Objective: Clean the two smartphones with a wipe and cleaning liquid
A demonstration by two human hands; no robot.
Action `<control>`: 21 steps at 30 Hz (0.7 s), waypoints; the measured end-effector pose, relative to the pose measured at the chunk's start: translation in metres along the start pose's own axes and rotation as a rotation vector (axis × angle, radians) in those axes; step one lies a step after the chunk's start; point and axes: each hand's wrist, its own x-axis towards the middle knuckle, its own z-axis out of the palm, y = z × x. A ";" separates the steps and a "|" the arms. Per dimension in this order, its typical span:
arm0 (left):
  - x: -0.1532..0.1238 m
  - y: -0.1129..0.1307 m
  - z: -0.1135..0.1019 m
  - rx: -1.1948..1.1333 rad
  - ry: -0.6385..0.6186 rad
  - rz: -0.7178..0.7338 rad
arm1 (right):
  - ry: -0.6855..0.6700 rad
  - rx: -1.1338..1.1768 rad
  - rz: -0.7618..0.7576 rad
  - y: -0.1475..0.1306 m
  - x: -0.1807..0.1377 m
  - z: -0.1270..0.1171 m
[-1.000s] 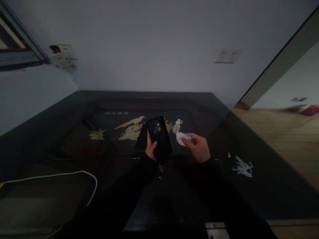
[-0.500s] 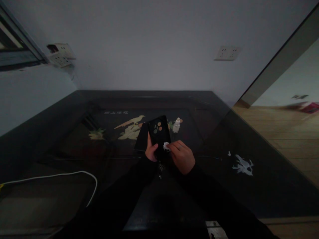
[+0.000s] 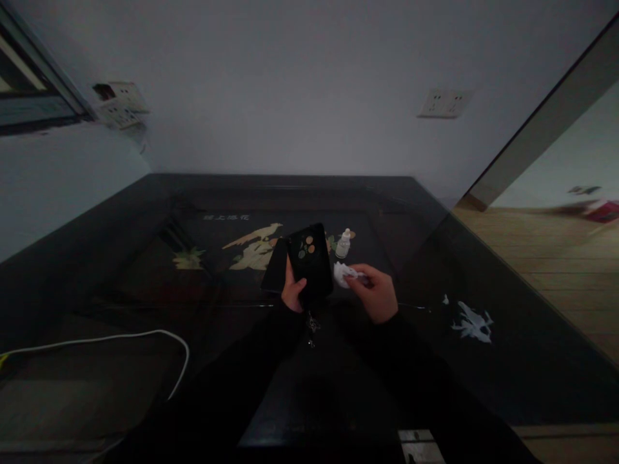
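Note:
My left hand [image 3: 293,291] is closed around the lower left edge of a black phone [image 3: 316,270], its thumb lying on the face. Several orange and green round spots show near the phone's top. A metallic charm [image 3: 312,325] hangs below its lower end. A dark flat panel [image 3: 275,267] sticks out at its left; I cannot tell whether it is joined on. Just right of the phone, my right hand [image 3: 374,293] pinches a crumpled white tissue [image 3: 343,273], which is apart from the phone's surface or barely at its edge.
A small white dropper bottle [image 3: 343,243] stands upright behind the tissue. A torn white film or wrapper [image 3: 472,322] and a small white scrap [image 3: 445,299] lie at the right on the dark glossy table [image 3: 387,374]. A white cable [image 3: 164,333] curves at the left.
My right hand has moved right, off the phone's lower face, taking the tissue along; more of the tissue shows. The left hand and phone have hardly moved.

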 end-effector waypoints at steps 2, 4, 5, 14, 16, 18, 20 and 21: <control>0.000 -0.002 -0.001 -0.009 -0.011 0.012 | 0.094 -0.012 0.023 0.004 0.004 -0.007; -0.001 -0.002 -0.002 -0.014 -0.029 0.024 | 0.098 -0.034 -0.001 0.005 0.003 -0.008; -0.002 -0.002 -0.003 -0.009 -0.045 0.027 | 0.069 -0.045 -0.035 0.005 0.001 -0.007; -0.012 0.002 0.001 0.053 -0.109 0.020 | -0.270 -0.169 -0.509 0.000 -0.018 0.021; -0.012 0.002 0.002 0.026 -0.121 0.003 | -0.365 -0.227 -0.571 0.001 -0.018 0.021; -0.010 0.001 0.002 0.014 -0.122 0.014 | -0.354 -0.244 -0.565 0.002 -0.016 0.018; -0.007 0.001 0.000 0.013 -0.108 0.048 | -0.217 -0.204 -0.491 0.003 -0.012 0.011; -0.005 0.000 -0.001 0.009 -0.102 0.072 | -0.140 -0.176 -0.453 0.004 -0.011 0.008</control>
